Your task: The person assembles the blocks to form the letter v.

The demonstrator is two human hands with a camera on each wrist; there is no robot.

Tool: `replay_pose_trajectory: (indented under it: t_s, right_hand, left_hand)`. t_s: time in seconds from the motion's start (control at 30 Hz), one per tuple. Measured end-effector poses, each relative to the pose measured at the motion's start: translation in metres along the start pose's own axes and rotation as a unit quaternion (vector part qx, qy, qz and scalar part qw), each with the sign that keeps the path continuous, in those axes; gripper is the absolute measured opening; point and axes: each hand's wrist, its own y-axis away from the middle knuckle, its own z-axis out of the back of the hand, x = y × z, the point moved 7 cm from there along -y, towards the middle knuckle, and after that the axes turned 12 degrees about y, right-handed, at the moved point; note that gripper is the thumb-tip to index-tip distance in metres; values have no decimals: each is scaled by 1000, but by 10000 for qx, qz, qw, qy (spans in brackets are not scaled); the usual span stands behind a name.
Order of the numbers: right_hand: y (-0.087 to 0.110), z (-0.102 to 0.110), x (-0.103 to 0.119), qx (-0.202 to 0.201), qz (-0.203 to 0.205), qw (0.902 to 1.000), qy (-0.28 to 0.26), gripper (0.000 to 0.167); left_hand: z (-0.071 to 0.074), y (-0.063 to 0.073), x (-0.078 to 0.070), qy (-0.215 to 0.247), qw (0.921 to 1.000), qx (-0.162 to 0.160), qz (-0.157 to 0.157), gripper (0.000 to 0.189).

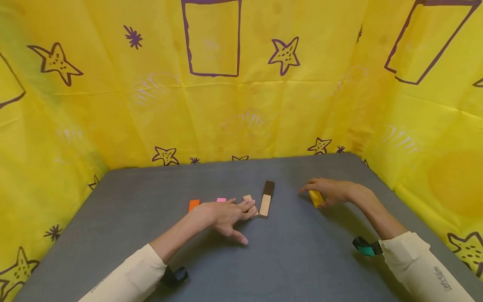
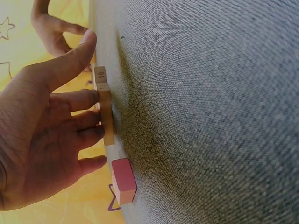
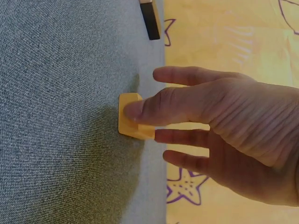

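Note:
My left hand (image 1: 231,216) is stretched over a light wooden block (image 1: 247,198), its fingertips touching the top and its thumb held away. In the left wrist view, this block (image 2: 107,116) lies under the straight fingers. A second light wooden block (image 1: 265,205) lies just to the right, end to end with a dark brown block (image 1: 269,188). Farther right, my right hand (image 1: 333,191) pinches a yellow block (image 1: 315,199) on the table. In the right wrist view, the thumb lies against the end of the yellow block (image 3: 127,127), and other fingers are at its far side.
A pink block (image 1: 221,200) is partly hidden behind my left hand, and an orange block (image 1: 194,204) lies left of it. All rest on a grey cloth-covered table (image 1: 294,260). Yellow patterned curtains (image 1: 249,100) stand behind and at both sides.

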Motion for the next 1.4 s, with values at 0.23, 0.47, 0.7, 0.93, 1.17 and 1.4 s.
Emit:
replay_pose_trajectory:
  t_s: [0.23,0.47,0.7,0.93,1.17,1.4]
  right_hand:
    - [1,3,3,-75,97,9999,39,66]
    - [2,-2,1,-61,-25,10000,57,65]
    - [3,-3,-1,-104,-42,9999,102,63]
    - [4,2,0,-164,-57,9997,169,61]
    - [3,10,1,-329,-80,9993,169,52]
    - [-7,27,5,-762,73,9971,43,35]
  left_hand:
    - [0,1,1,16,10000,-12,39,97]
    - [-2,1,1,53,10000,0,37,98]
    - [-3,1,1,98,9999,20,97,98]
    - [-2,0,2,112,9999,5,130,98]
    - [-2,0,1,158,9997,55,158,99]
    - [-1,0,1,193,9996,72,173,98]
